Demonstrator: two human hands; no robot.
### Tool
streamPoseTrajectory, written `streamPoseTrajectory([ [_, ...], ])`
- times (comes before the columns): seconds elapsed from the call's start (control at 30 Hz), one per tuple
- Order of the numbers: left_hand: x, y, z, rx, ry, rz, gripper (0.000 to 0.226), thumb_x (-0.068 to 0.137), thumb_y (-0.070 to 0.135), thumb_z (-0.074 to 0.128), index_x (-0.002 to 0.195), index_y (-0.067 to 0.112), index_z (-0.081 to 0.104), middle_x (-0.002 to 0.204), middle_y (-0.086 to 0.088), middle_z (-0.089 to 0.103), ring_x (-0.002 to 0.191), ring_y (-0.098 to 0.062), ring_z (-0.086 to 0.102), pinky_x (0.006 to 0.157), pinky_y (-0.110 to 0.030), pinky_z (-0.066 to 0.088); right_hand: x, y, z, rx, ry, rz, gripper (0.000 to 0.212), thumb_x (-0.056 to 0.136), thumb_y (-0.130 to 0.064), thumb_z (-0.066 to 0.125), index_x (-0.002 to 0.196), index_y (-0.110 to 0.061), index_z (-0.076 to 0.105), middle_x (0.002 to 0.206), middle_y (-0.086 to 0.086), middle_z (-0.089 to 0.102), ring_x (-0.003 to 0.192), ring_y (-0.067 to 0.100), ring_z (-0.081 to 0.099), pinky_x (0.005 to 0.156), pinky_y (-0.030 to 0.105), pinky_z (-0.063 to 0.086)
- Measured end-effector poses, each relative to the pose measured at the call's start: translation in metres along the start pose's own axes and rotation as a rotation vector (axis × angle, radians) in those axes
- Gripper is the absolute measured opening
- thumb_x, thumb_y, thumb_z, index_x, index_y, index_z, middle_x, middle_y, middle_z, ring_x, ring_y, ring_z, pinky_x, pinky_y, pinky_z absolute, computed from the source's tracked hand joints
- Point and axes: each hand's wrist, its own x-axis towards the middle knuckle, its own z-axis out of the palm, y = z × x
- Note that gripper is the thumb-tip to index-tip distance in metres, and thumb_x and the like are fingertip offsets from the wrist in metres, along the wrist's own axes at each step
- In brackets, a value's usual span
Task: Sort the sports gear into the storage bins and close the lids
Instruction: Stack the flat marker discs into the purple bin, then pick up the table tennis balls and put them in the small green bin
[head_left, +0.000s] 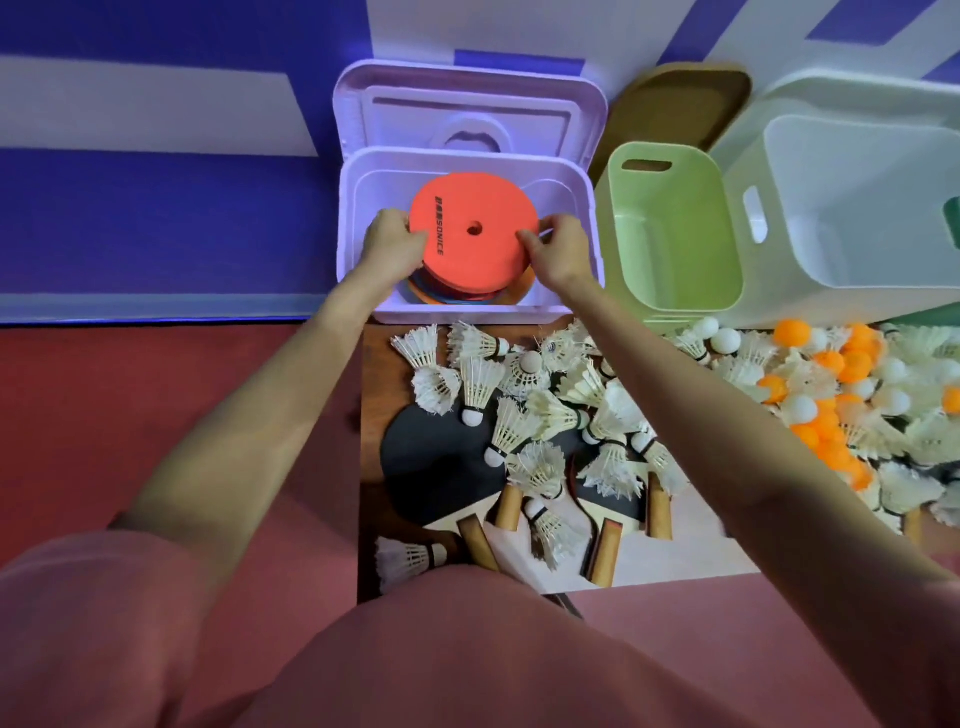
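My left hand (392, 244) and right hand (558, 249) pinch opposite edges of one red disc (472, 234), printed "SONICE", held over a stack of discs (467, 296) inside the lilac bin (358, 218). Its lid (467, 104) stands open. Two further bins: green (670, 228) and white (857, 208). Shuttlecocks (519, 415), balls (831, 374) too many to count; four paddle handles (605, 553) show.

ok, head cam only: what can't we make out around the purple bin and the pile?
- Stack of discs under the orange disc in the purple bin: count hidden by the top disc and both hands, left hand, right hand.
- Table tennis paddles: number unclear, shuttlecocks cover them.
- White bin: cut off by the right edge.
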Motion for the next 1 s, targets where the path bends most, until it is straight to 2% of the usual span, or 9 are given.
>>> streamPoseTrajectory([
  [0.1, 0.014, -0.004, 0.003, 0.061, 0.029, -0.002, 0.012, 0.068, 0.023, 0.046, 0.071, 0.012, 0.050, 0.070, -0.011, 0.049, 0.066, -0.020, 0.047, 0.061, -0.037, 0.045, 0.008, 0.002, 0.006, -0.061, -0.037, 0.009, 0.028, 0.091, -0.022, 0.061, 0.102, 0.004, 0.064, 0.102, 0.021, 0.068, 0.098, 0.035, 0.062, 0.081, 0.035, 0.044],
  [0.17, 0.008, 0.002, 0.004, 0.103, 0.026, -0.004, 0.013, 0.073, 0.016, 0.048, 0.062, 0.011, 0.043, 0.062, -0.008, 0.045, 0.061, -0.023, 0.041, 0.057, -0.035, 0.041, 0.009, 0.004, 0.007, -0.098, -0.067, 0.004, 0.028, 0.092, -0.020, 0.058, 0.100, 0.006, 0.066, 0.101, 0.023, 0.068, 0.100, 0.037, 0.061, 0.083, 0.036, 0.043],
  [0.27, 0.000, 0.001, 0.005, 0.191, 0.028, -0.006, 0.026, 0.079, 0.010, 0.049, 0.057, 0.012, 0.037, 0.062, -0.008, 0.043, 0.073, -0.046, 0.041, 0.055, -0.038, 0.034, 0.008, 0.009, 0.005, -0.101, -0.053, -0.026, 0.030, 0.092, -0.017, 0.055, 0.107, 0.006, 0.065, 0.107, 0.021, 0.067, 0.114, 0.034, 0.054, 0.089, 0.031, 0.039],
  [0.33, -0.004, -0.002, 0.005, 0.216, 0.039, 0.007, 0.011, 0.080, 0.017, 0.050, 0.075, 0.008, 0.054, 0.092, -0.019, 0.057, 0.094, -0.044, 0.055, 0.071, -0.042, 0.046, 0.002, 0.009, -0.001, -0.074, -0.043, -0.047, 0.030, 0.091, -0.016, 0.055, 0.111, 0.005, 0.062, 0.108, 0.021, 0.065, 0.114, 0.032, 0.054, 0.090, 0.033, 0.042],
  [0.4, -0.010, -0.006, 0.007, 0.241, 0.060, 0.017, 0.027, 0.085, 0.019, 0.051, 0.109, 0.008, 0.059, 0.120, -0.019, 0.051, 0.109, -0.037, 0.052, 0.087, -0.041, 0.046, -0.009, 0.010, -0.006, -0.072, -0.044, -0.076, 0.029, 0.091, -0.016, 0.055, 0.112, 0.003, 0.061, 0.106, 0.021, 0.064, 0.108, 0.032, 0.056, 0.088, 0.034, 0.044],
  [0.47, -0.020, -0.010, 0.010, 0.220, 0.108, 0.070, 0.035, 0.088, 0.018, 0.053, 0.122, 0.010, 0.055, 0.126, -0.015, 0.048, 0.114, -0.030, 0.050, 0.091, -0.039, 0.044, -0.025, 0.010, -0.012, -0.072, -0.040, -0.126, 0.027, 0.091, -0.014, 0.054, 0.112, 0.002, 0.060, 0.106, 0.022, 0.062, 0.099, 0.031, 0.059, 0.086, 0.033, 0.045],
  [0.7, -0.081, -0.022, 0.023, 0.114, 0.208, 0.428, 0.029, 0.086, 0.007, 0.052, 0.114, 0.007, 0.061, 0.113, -0.009, 0.059, 0.097, -0.018, 0.062, 0.081, -0.023, 0.043, -0.116, 0.041, -0.039, -0.001, 0.036, -0.238, 0.020, 0.094, -0.012, 0.052, 0.109, -0.003, 0.061, 0.108, 0.014, 0.056, 0.079, 0.016, 0.056, 0.077, 0.024, 0.045],
  [0.8, -0.107, -0.023, 0.037, 0.086, 0.180, 0.501, 0.027, 0.084, 0.003, 0.052, 0.109, 0.004, 0.063, 0.107, -0.010, 0.063, 0.091, -0.022, 0.063, 0.083, -0.034, 0.050, -0.161, 0.068, -0.056, -0.050, 0.062, -0.215, 0.021, 0.093, -0.009, 0.052, 0.111, -0.003, 0.061, 0.107, 0.014, 0.052, 0.078, 0.013, 0.053, 0.080, 0.023, 0.043],
  [1.0, -0.151, -0.012, 0.087, 0.111, 0.001, 0.562, 0.023, 0.086, 0.003, 0.052, 0.106, 0.006, 0.063, 0.099, -0.005, 0.068, 0.085, -0.015, 0.061, 0.076, -0.038, 0.052, -0.220, 0.141, -0.105, -0.122, 0.165, -0.089, 0.023, 0.092, -0.007, 0.053, 0.114, -0.001, 0.058, 0.110, 0.015, 0.050, 0.082, 0.017, 0.052, 0.077, 0.022, 0.041],
])
